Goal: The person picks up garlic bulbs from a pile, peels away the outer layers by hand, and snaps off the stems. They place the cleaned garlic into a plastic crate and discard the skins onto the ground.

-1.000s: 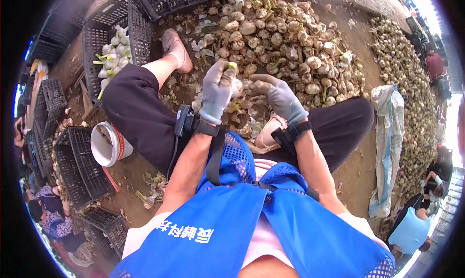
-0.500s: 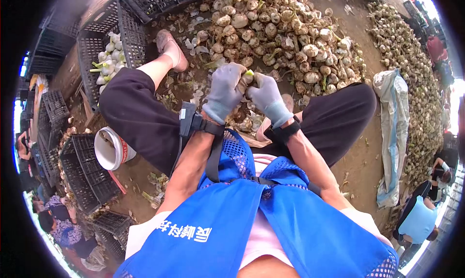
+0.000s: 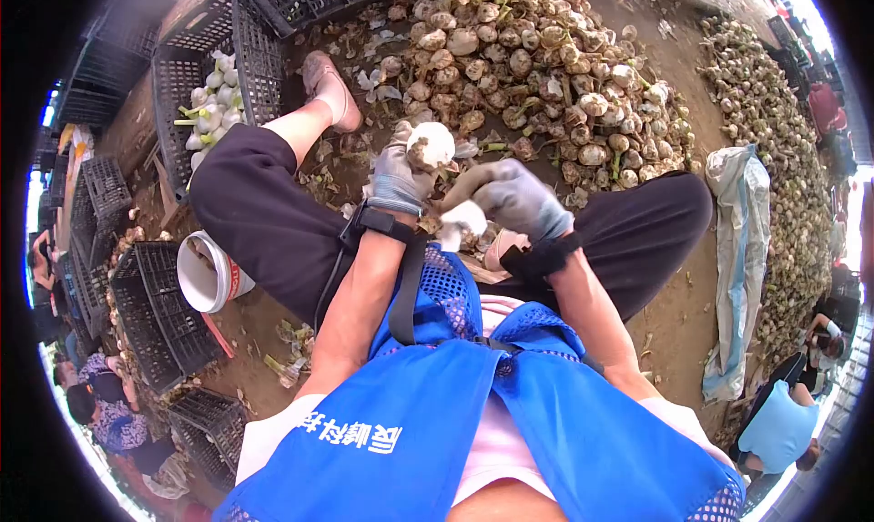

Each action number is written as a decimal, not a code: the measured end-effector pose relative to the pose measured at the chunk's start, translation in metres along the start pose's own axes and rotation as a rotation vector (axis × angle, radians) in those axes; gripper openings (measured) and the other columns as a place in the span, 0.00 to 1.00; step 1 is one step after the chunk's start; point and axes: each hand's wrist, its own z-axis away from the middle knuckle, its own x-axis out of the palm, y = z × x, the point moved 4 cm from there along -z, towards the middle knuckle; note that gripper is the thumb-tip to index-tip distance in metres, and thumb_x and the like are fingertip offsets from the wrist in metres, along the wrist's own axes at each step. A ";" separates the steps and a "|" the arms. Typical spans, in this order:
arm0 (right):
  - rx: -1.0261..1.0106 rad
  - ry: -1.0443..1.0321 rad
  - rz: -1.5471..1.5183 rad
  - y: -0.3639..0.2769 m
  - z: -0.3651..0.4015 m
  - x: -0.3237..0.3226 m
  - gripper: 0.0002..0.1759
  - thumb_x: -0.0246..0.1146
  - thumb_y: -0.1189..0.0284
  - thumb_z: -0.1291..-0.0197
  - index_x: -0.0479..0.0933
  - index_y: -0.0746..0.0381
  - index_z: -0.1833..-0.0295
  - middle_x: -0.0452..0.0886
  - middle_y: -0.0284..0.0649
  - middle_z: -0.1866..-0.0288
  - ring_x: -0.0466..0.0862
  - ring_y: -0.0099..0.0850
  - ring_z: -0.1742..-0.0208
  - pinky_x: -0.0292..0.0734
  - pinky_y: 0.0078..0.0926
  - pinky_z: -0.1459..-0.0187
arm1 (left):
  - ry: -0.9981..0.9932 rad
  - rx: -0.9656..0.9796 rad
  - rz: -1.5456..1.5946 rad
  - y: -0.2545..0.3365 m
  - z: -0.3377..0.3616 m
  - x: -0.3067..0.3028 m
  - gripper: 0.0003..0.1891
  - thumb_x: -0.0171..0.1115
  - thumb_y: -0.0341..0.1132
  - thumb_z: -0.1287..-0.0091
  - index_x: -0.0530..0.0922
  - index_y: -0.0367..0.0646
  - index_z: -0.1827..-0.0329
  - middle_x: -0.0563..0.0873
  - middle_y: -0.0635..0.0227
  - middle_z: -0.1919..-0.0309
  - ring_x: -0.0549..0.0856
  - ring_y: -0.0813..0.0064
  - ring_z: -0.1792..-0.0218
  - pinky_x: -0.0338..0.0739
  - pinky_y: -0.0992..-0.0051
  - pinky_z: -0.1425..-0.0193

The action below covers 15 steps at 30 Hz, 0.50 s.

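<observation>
My left hand [image 3: 397, 174], in a grey work glove, is closed around a garlic bulb [image 3: 431, 145] whose white, clean surface faces up. To its right, my gloved right hand [image 3: 523, 201] has its fingers curled, slightly blurred by motion. A piece of white garlic skin [image 3: 465, 218] is at those fingers, above the scraps between my legs. In front of both hands lies a big heap of unpeeled, soil-brown garlic [image 3: 546, 76], some with green stems.
A black crate [image 3: 259, 67] at the upper left holds white peeled garlic [image 3: 216, 103]. Left of my leg are a white bucket [image 3: 202, 272] and another black crate [image 3: 155, 313]. A pale sack [image 3: 739, 249] lies right. Other people sit at both sides.
My hands have moved apart, the right one drawn right and down. The bulb now shows white in my left hand, and loose skin appears at my right fingers.
</observation>
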 end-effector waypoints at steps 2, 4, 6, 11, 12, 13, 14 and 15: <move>0.209 0.227 -0.234 -0.001 0.002 -0.010 0.13 0.57 0.83 0.54 0.81 0.67 0.61 0.83 0.35 0.65 0.80 0.20 0.67 0.75 0.17 0.64 | -0.015 0.018 -0.115 0.010 -0.007 0.005 0.17 0.43 0.41 0.32 0.74 0.38 0.52 0.81 0.59 0.54 0.80 0.59 0.53 0.76 0.61 0.46; 0.232 0.274 -0.061 0.007 -0.001 -0.016 0.12 0.60 0.77 0.50 0.80 0.68 0.58 0.82 0.35 0.65 0.79 0.19 0.67 0.74 0.16 0.64 | 0.107 -0.244 0.547 0.004 -0.005 0.006 0.17 0.44 0.42 0.32 0.74 0.38 0.52 0.81 0.59 0.55 0.80 0.60 0.54 0.76 0.62 0.47; 0.117 0.279 0.206 0.026 -0.009 -0.015 0.16 0.65 0.71 0.48 0.77 0.69 0.55 0.81 0.34 0.65 0.77 0.19 0.66 0.72 0.18 0.62 | 0.191 -0.469 1.186 0.010 0.001 0.024 0.16 0.46 0.42 0.33 0.74 0.38 0.53 0.82 0.61 0.58 0.82 0.62 0.58 0.79 0.63 0.52; -0.052 0.335 0.215 0.022 -0.020 0.004 0.08 0.63 0.77 0.50 0.80 0.66 0.62 0.81 0.35 0.64 0.79 0.24 0.62 0.74 0.22 0.59 | 0.415 -0.272 0.652 0.044 0.005 0.024 0.07 0.54 0.35 0.35 0.73 0.40 0.62 0.81 0.63 0.70 0.82 0.70 0.70 0.80 0.70 0.64; -0.405 0.249 0.424 -0.005 -0.018 0.014 0.06 0.63 0.81 0.50 0.80 0.65 0.64 0.82 0.34 0.62 0.80 0.24 0.61 0.74 0.22 0.58 | 0.554 -0.099 0.307 0.053 0.005 0.014 0.06 0.57 0.32 0.35 0.73 0.39 0.67 0.80 0.65 0.74 0.80 0.74 0.75 0.79 0.73 0.69; -0.491 0.300 0.490 -0.025 -0.021 0.014 0.06 0.58 0.82 0.46 0.79 0.64 0.64 0.82 0.38 0.62 0.81 0.28 0.61 0.76 0.23 0.58 | 0.561 -0.096 0.309 0.054 0.005 0.014 0.06 0.57 0.32 0.35 0.73 0.39 0.67 0.80 0.65 0.74 0.80 0.74 0.75 0.79 0.73 0.69; -0.374 0.329 -0.154 -0.045 -0.026 0.008 0.07 0.56 0.81 0.45 0.79 0.64 0.63 0.82 0.39 0.61 0.81 0.28 0.60 0.76 0.24 0.58 | 0.623 -0.121 0.419 0.051 0.007 0.012 0.06 0.58 0.30 0.36 0.72 0.39 0.68 0.80 0.66 0.74 0.79 0.76 0.76 0.77 0.74 0.71; -0.228 0.339 -0.795 -0.054 -0.030 0.004 0.08 0.54 0.80 0.43 0.79 0.64 0.63 0.82 0.39 0.61 0.81 0.28 0.60 0.77 0.24 0.57 | 0.679 -0.148 0.527 0.048 0.010 0.011 0.06 0.59 0.28 0.37 0.71 0.39 0.70 0.79 0.68 0.75 0.78 0.79 0.77 0.76 0.76 0.72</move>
